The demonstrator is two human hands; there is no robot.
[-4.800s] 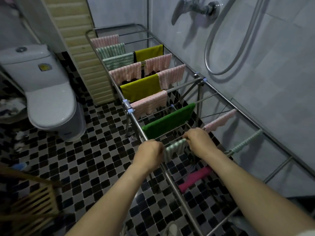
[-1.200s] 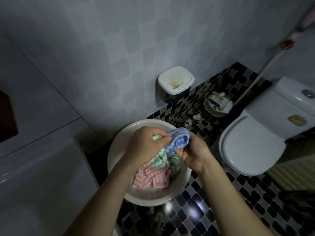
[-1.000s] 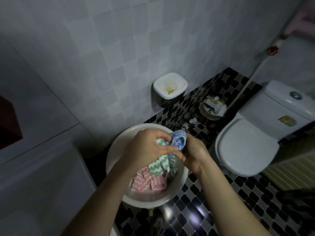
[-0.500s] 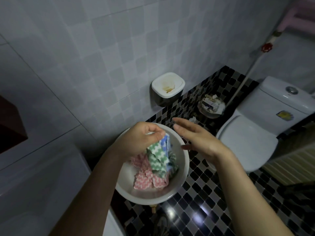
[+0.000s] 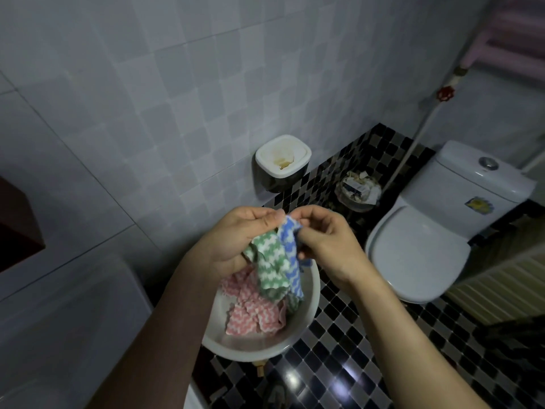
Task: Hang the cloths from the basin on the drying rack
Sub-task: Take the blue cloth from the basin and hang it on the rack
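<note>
Change: R hand (image 5: 324,240), open & apart from the cloths half a sec. earlier, had closed in on the blue cloth (image 5: 290,252); both hands were higher above the basin (image 5: 313,302) than before.
L hand (image 5: 236,237): fingers curled round the top of the green cloth (image 5: 268,267), thumb pressed on its upper edge; a firm grip.
R hand: thumb & fingertips pinched the blue cloth's top edge, just beside the L thumb; the two hands nearly touched.
Green cloth: green & white zigzag weave, hung bunched from the L hand, lower end down inside the basin's outline.
Blue cloth: blue & white zigzag, hung touching the green one on its right; can't tell if the L hand held part of it too.
Pink cloth (image 5: 253,314): pink & white zigzag, lay crumpled in the basin bottom, under the two hanging cloths; can't tell if they touched it.
Basin: round, white, on the black & white checked floor (image 5: 339,364), below both hands, close to the wall.
Wall (image 5: 177,84): pale grey tiles.
Wall box (image 5: 283,160): dark body, white lid w/ a yellowish stain, fixed above the basin.
Waste bin (image 5: 358,187): on the floor betw. box & toilet, full of paper.
Toilet (image 5: 418,255): white, lid down, to the right of the R hand.
Red valve (image 5: 533,93): on a pipe, upper right.
</note>
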